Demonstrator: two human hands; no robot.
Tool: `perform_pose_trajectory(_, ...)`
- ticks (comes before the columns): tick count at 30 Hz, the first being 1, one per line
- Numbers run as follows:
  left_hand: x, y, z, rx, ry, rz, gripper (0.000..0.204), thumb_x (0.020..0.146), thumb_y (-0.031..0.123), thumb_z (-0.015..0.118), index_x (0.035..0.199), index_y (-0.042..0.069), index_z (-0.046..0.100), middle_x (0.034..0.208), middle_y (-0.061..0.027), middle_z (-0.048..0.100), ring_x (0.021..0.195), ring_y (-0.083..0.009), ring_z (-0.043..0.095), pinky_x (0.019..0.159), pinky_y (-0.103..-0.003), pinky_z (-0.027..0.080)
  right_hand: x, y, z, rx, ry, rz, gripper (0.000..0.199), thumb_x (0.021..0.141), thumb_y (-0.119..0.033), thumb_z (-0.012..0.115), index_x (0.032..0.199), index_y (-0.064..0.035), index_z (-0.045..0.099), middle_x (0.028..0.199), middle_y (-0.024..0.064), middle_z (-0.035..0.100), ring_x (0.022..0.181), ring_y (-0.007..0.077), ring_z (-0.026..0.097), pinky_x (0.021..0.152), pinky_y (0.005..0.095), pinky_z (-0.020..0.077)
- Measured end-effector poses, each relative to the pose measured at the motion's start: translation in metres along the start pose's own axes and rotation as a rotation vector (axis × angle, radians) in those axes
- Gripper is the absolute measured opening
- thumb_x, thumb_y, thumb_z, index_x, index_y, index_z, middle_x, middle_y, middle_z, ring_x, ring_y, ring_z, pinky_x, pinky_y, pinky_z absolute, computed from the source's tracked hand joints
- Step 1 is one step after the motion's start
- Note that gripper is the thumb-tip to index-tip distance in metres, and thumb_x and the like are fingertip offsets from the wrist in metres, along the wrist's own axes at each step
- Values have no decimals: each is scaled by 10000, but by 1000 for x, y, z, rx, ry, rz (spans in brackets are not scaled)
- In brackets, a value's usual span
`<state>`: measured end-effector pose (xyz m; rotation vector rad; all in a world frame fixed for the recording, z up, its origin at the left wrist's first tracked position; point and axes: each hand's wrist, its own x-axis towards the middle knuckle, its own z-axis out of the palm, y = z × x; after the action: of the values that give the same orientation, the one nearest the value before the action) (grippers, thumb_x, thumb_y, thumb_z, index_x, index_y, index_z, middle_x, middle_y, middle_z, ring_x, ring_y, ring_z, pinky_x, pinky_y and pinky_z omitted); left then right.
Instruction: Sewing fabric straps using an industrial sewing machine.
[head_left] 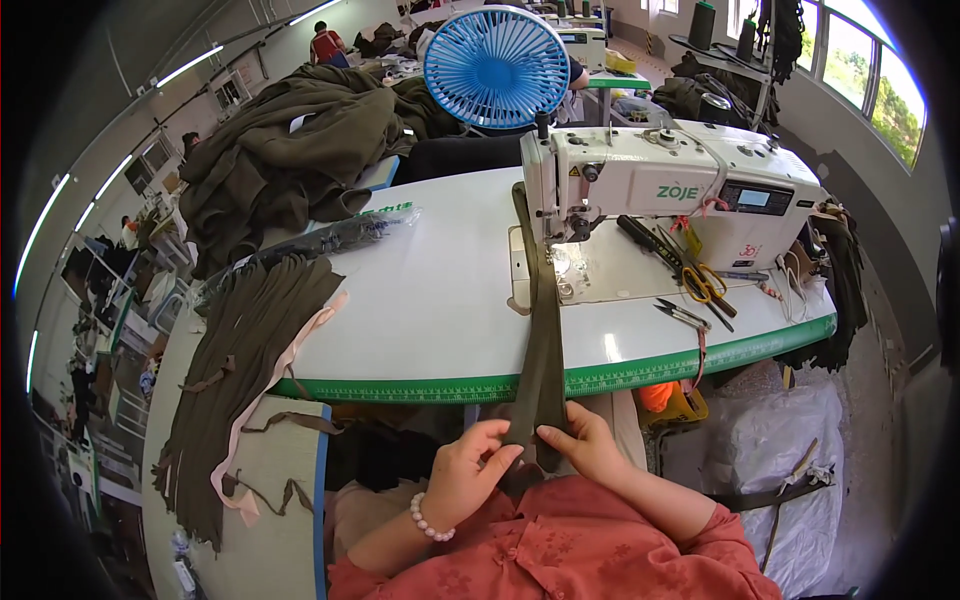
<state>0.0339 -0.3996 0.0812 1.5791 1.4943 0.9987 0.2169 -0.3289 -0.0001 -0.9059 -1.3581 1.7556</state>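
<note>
A long olive-brown fabric strip [541, 345] runs from under the needle area of the white sewing machine [640, 178], over the table's front edge, down to my lap. My left hand [468, 472], with a pearl bracelet at the wrist, is closed on the strip's lower part. Just to its right, my right hand [592, 447] pinches the same strip with the thumb on top. Between the hands the strip looks doubled or split into two layers. The strip's lowest end is partly hidden by my fingers.
Scissors with orange handles [704, 284] and small thread snips [682, 314] lie right of the needle. At left hangs a bundle of olive strips [245, 350] with a pink strip [290, 352]. Behind are an olive fabric heap [290, 140] and a blue fan [497, 68].
</note>
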Motion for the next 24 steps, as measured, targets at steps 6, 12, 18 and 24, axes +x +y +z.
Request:
perform_pose_trajectory(6,-53,51,-29,-113,-15,173,108,860,25,657,963,-5,668,884,-102,687,777,-87,633,671,-209,488,-83,-104,56,-406,78,-235,531,901,-116,655,1360,-18,407,936,42,653,737,104,597,646,217,461)
perform_pose_trajectory(12,-92,64,-56,-229,-253,236,187,803,-23,678,989,-1,685,921,-99,684,778,-110,633,670,-216,488,-130,-129,67,-458,-194,-306,508,909,-118,629,1356,-2,417,825,52,609,624,108,546,586,234,431)
perform_pose_trajectory(18,-108,59,-54,40,44,614,236,729,-16,748,958,4,693,901,-108,670,752,-168,629,636,-234,485,-134,-106,79,-502,-242,-877,449,913,-131,604,1328,-5,490,751,53,564,602,172,521,556,277,420)
perform_pose_trajectory(24,-121,72,-47,206,323,744,312,713,-24,765,1005,61,699,908,-102,667,752,-191,648,605,-254,503,-148,-110,78,-608,-349,-917,427,828,-96,642,1242,-16,575,820,65,578,687,208,540,600,291,447)
